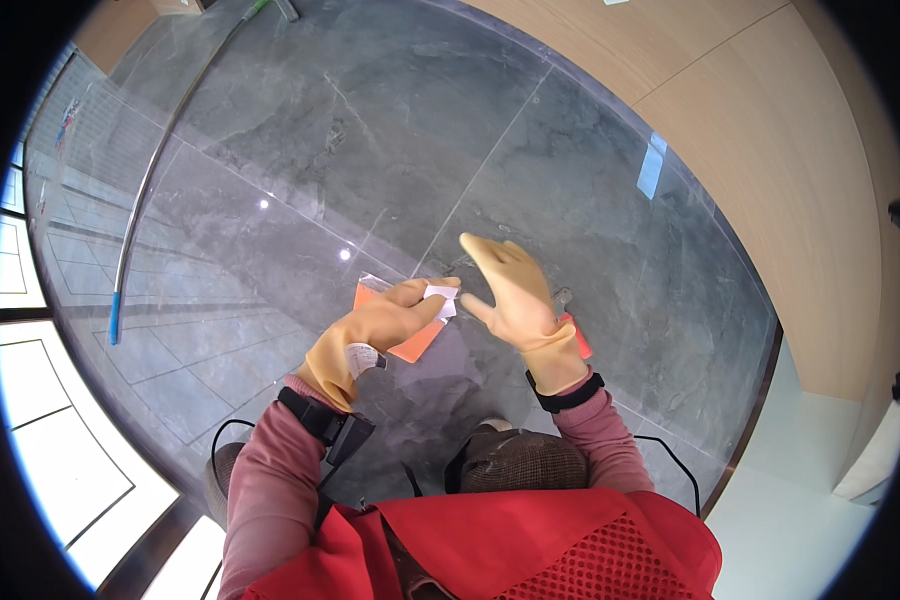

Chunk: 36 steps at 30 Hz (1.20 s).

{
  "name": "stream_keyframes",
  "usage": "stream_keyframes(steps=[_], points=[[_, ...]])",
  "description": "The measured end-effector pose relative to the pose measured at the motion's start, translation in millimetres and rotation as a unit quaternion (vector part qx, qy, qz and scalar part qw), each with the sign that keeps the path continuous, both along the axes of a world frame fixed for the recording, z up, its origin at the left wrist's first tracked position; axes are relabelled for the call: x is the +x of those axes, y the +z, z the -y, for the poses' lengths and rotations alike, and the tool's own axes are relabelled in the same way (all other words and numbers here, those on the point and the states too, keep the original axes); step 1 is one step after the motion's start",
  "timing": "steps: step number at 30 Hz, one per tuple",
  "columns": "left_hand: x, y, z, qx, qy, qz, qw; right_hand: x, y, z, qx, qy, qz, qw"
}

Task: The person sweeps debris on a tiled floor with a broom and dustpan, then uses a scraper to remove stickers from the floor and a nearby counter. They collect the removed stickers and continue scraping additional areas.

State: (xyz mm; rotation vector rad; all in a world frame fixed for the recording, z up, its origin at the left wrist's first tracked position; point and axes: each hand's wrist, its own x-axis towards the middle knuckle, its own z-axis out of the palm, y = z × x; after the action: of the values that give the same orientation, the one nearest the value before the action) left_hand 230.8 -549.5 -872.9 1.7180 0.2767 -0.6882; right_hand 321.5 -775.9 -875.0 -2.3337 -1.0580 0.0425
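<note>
My left hand (390, 319), in a pale yellow rubber glove, pinches a small white piece of paper or card (441, 294) between thumb and fingers. A flat orange packet (415, 346) with a clear plastic edge shows behind that hand; whether it is gripped too is hard to tell. My right hand (521, 296) wears a matching glove. It is raised just right of the white piece, fingers together, thumb apart, holding nothing. Partly behind its wrist, a scraper with a red handle (583, 341) and a metal head lies on the floor.
Grey marble-look tiles (420, 165) make up the floor. A long metal pole (148, 180) with a blue end and green fitting extends along the left. Wood-grain panelling (780, 112) curves along the upper right. A light blue strip (652, 166) shows near its base. Bright panes (67, 450) border the left.
</note>
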Motion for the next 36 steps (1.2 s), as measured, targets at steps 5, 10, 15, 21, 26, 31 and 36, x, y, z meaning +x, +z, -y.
stream_keyframes(steps=[5, 10, 15, 21, 26, 31, 36], points=[[-0.6, -13.2, 4.0, -0.170, 0.056, -0.054, 0.982, -2.2, 3.2, -13.9, 0.068, 0.104, -0.047, 0.991], [-1.4, -30.6, 7.1, -0.246, 0.037, -0.155, 0.956, 4.2, -16.0, -13.4, 0.083, 0.114, -0.055, 0.989], [-1.4, -40.9, -1.4, -0.205, -0.054, -0.036, 0.977, 3.0, -35.9, 13.9, 0.047, 0.030, -0.075, 0.996], [12.3, -16.7, -9.1, -0.005, 0.149, 0.092, 0.985, -6.2, -32.4, 31.2, 0.172, -0.210, -0.523, 0.808], [20.1, 8.5, 21.3, 0.070, -0.046, 0.085, 0.993, -14.0, -26.3, 9.5, 0.168, -0.109, -0.625, 0.754], [7.7, -5.8, 29.7, -0.022, 0.074, 0.156, 0.985, -25.8, -10.0, -10.1, 0.155, -0.076, -0.545, 0.821], [1.2, -16.8, 22.1, -0.048, 0.190, 0.174, 0.965, -29.9, 5.8, -22.0, 0.063, -0.087, -0.572, 0.813]])
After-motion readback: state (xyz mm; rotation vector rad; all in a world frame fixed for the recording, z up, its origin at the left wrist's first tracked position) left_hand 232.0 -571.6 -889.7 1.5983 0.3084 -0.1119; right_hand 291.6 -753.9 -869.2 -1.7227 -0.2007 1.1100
